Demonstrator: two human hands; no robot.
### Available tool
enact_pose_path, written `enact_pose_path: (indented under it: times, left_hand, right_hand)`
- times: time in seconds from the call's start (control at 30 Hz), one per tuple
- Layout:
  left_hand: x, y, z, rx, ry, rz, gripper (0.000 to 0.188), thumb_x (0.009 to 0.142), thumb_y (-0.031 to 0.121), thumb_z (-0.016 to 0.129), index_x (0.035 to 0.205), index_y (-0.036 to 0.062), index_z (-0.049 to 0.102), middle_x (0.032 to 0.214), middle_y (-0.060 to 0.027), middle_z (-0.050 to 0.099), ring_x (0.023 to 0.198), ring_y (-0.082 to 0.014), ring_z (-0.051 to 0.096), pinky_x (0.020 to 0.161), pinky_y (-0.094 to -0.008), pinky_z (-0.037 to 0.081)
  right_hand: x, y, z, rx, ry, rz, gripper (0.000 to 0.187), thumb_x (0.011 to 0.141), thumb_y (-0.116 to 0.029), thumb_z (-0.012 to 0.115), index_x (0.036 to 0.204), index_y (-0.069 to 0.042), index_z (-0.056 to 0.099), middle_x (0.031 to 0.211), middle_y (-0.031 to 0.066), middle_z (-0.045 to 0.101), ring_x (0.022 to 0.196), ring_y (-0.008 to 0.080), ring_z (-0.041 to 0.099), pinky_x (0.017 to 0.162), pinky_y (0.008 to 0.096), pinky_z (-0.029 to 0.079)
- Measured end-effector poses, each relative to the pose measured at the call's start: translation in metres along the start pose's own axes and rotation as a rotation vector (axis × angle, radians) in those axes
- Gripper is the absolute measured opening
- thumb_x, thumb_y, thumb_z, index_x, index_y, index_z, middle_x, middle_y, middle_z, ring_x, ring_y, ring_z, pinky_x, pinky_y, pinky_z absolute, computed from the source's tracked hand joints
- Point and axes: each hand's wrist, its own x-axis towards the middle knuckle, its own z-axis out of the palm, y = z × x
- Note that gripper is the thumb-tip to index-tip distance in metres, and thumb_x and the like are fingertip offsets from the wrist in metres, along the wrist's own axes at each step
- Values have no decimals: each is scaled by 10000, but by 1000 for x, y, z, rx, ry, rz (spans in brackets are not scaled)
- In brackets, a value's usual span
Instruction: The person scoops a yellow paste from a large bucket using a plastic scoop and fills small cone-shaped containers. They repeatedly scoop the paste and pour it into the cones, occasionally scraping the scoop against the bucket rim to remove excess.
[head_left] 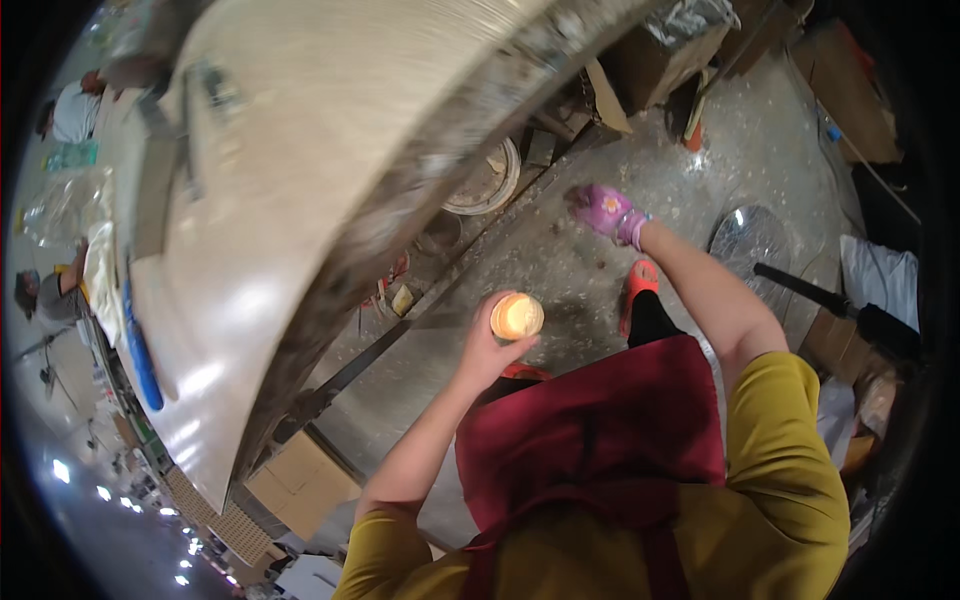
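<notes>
My bare left hand (pixel 487 345) is wrapped round a small round cup or jar (pixel 518 317), held out in front of the apron. Its top looks pale orange and cream; I cannot make out what is in it. On my right hand (pixel 606 213) is a pink glove with a flower on its back and a dark finger side. That hand hangs over the floor, to the right of the table's edge. Its dark fingers blur into the grey floor behind, so their pose is unclear. A large glossy beige-topped table (pixel 330 120) slants across the left and top.
Under the table is a round white-rimmed bucket (pixel 487 180) beside a metal rail. Cardboard boxes (pixel 303 484) stand at lower left and upper right. A blue-handled tool (pixel 142 350) lies on the table. A fan-like round thing (pixel 750 240) stands at right. Other people (pixel 75 112) are far left.
</notes>
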Motion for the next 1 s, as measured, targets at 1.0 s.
enact_pose_path:
  times: [1.0]
  left_hand:
    - [165,-399,100,91,240,-32,684,697,149,788,1276,65,434,1224,-144,508,1133,-331,523,967,-386,442]
  right_hand:
    - [297,-35,118,-710,404,-581,487,787,-232,681,1214,-64,517,1101,135,604,1052,306,572,872,438,432]
